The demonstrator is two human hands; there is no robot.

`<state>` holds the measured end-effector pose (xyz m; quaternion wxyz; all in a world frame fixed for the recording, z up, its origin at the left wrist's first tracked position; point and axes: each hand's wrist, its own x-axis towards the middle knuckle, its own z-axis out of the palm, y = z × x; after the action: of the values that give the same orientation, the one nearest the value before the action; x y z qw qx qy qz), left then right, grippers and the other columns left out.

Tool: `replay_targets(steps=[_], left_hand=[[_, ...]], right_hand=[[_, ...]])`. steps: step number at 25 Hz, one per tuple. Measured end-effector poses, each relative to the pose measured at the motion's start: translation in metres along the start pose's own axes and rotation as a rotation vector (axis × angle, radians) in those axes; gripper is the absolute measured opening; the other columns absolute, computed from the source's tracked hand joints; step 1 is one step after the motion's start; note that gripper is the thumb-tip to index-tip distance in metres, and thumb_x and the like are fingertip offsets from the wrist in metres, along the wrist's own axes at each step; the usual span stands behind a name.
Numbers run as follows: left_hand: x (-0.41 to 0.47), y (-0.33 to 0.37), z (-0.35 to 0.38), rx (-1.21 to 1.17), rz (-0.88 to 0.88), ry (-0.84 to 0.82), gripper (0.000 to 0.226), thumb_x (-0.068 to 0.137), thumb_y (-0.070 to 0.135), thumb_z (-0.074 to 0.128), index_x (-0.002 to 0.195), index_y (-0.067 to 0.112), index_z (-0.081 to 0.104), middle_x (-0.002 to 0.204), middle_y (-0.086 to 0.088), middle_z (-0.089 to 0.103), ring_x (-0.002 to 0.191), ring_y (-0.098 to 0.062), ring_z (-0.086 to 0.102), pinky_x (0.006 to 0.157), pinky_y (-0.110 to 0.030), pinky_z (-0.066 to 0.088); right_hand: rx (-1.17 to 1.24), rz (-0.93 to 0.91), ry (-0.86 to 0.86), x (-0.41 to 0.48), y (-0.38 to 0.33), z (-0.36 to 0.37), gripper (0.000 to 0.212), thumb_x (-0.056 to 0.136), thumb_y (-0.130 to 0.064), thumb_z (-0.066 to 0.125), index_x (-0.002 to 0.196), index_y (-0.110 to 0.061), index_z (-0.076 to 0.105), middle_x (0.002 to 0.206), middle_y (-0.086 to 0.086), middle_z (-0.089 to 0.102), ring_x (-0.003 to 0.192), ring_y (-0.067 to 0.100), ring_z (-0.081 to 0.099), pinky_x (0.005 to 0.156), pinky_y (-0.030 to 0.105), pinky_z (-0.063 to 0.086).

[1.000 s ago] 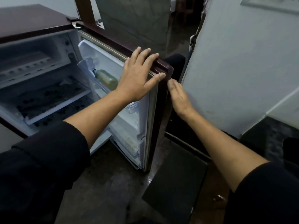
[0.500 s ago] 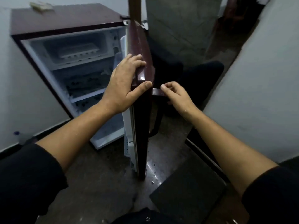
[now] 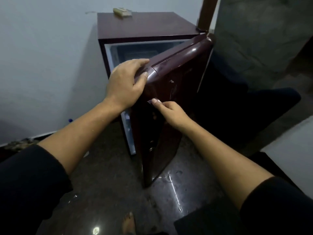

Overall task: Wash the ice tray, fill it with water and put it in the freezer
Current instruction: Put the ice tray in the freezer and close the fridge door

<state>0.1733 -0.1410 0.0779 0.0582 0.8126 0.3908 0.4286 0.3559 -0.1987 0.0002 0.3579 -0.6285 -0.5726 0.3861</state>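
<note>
Here, left hand around door edge.

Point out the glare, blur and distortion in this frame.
Head view: dim overall; glare streaks on the wet-looking floor; a sheen on the door corner by the left hand; the right edge looks smeared by motion; wide-angle stretch toward the corners; sleeves nearly black, without detail.

Dim, bluish light, glare streaks on the floor, soft blur, wide-angle bending at edges.
</note>
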Motion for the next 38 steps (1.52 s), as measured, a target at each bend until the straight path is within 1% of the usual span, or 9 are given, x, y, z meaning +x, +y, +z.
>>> replay_targets(steps=[4, 9, 15, 22, 27, 31, 34, 36, 38], left_hand=[[0.039, -0.066, 0.005, 0.194, -0.124, 0.057, 0.051, 0.104, 0.044, 0.045, 0.144, 0.018, 0.062, 0.141, 0.0, 0.066, 0.135, -0.022, 0.056, 0.116, -0.054, 0.04], [0.081, -0.135, 0.01, 0.305, -0.201, 0.044, 0.055, 0.108, 0.049, 0.033, 0.151, 0.023, 0.056, 0.162, -0.006, 0.048, 0.155, -0.03, 0.033, 0.126, -0.058, 0.019], [0.125, -0.197, 0.015, 0.321, -0.17, -0.008, 0.061, 0.106, 0.052, 0.025, 0.153, 0.027, 0.054, 0.165, -0.007, 0.044, 0.157, -0.031, 0.03, 0.127, -0.057, 0.016], [0.146, -0.224, 0.024, 0.295, -0.152, 0.031, 0.061, 0.103, 0.049, 0.028, 0.148, 0.023, 0.06, 0.159, -0.011, 0.051, 0.151, -0.034, 0.039, 0.126, -0.054, 0.024], [0.147, -0.229, 0.029, 0.329, -0.128, 0.065, 0.061, 0.101, 0.045, 0.032, 0.136, 0.014, 0.07, 0.143, -0.014, 0.066, 0.141, -0.035, 0.053, 0.123, -0.052, 0.03], [0.15, -0.233, 0.03, 0.417, -0.053, 0.125, 0.051, 0.101, 0.037, 0.038, 0.12, 0.012, 0.078, 0.126, -0.012, 0.076, 0.125, -0.033, 0.067, 0.111, -0.048, 0.043], [0.151, -0.231, 0.027, 0.49, 0.007, 0.148, 0.045, 0.101, 0.031, 0.042, 0.11, 0.011, 0.081, 0.113, -0.008, 0.08, 0.11, -0.028, 0.073, 0.092, -0.044, 0.048], [0.149, -0.225, 0.025, 0.527, 0.024, 0.128, 0.046, 0.103, 0.031, 0.038, 0.107, 0.012, 0.08, 0.11, -0.006, 0.08, 0.107, -0.026, 0.073, 0.092, -0.045, 0.045], [0.147, -0.219, 0.022, 0.544, -0.022, 0.086, 0.05, 0.106, 0.036, 0.033, 0.113, 0.012, 0.077, 0.117, -0.006, 0.078, 0.115, -0.027, 0.068, 0.104, -0.052, 0.042]], right_hand=[[-0.127, -0.005, 0.144, 0.05, -0.033, 0.054, 0.065, 0.091, -0.08, 0.044, 0.065, -0.022, 0.058, 0.065, -0.007, 0.064, 0.064, 0.015, 0.062, 0.059, 0.033, 0.045], [-0.211, -0.013, 0.196, 0.11, -0.061, 0.092, 0.062, 0.097, -0.076, 0.038, 0.076, -0.021, 0.06, 0.074, -0.005, 0.066, 0.069, 0.015, 0.065, 0.059, 0.03, 0.041], [-0.536, -0.258, 0.373, 0.167, -0.076, 0.082, 0.046, 0.103, -0.061, 0.044, 0.095, -0.022, 0.066, 0.084, -0.01, 0.063, 0.073, 0.011, 0.059, 0.061, 0.03, 0.04], [-0.746, -0.613, 0.806, 0.243, -0.115, 0.036, 0.039, 0.103, -0.045, 0.053, 0.083, -0.013, 0.063, 0.086, 0.004, 0.062, 0.082, 0.025, 0.056, 0.074, 0.037, 0.041], [-0.894, -0.593, 0.583, 0.291, -0.137, 0.028, 0.049, 0.106, -0.051, 0.035, 0.101, -0.019, 0.072, 0.103, -0.002, 0.072, 0.097, 0.022, 0.066, 0.091, 0.04, 0.044], [-0.858, -0.592, 0.645, 0.296, -0.133, 0.031, 0.047, 0.104, -0.039, 0.036, 0.074, -0.018, 0.065, 0.072, -0.006, 0.066, 0.069, 0.017, 0.061, 0.079, 0.032, 0.042], [-0.876, -0.569, 0.655, 0.296, -0.133, 0.031, 0.045, 0.1, -0.037, 0.037, 0.072, -0.015, 0.065, 0.068, -0.004, 0.064, 0.063, 0.019, 0.058, 0.075, 0.032, 0.041], [-0.87, -0.596, 0.647, 0.291, -0.133, 0.033, 0.045, 0.102, -0.036, 0.037, 0.076, -0.015, 0.067, 0.075, -0.002, 0.069, 0.07, 0.022, 0.063, 0.079, 0.035, 0.043], [-0.885, -0.602, 0.662, 0.285, -0.127, 0.037, 0.045, 0.105, -0.035, 0.034, 0.097, -0.014, 0.073, 0.101, 0.004, 0.076, 0.097, 0.027, 0.069, 0.096, 0.041, 0.045]])
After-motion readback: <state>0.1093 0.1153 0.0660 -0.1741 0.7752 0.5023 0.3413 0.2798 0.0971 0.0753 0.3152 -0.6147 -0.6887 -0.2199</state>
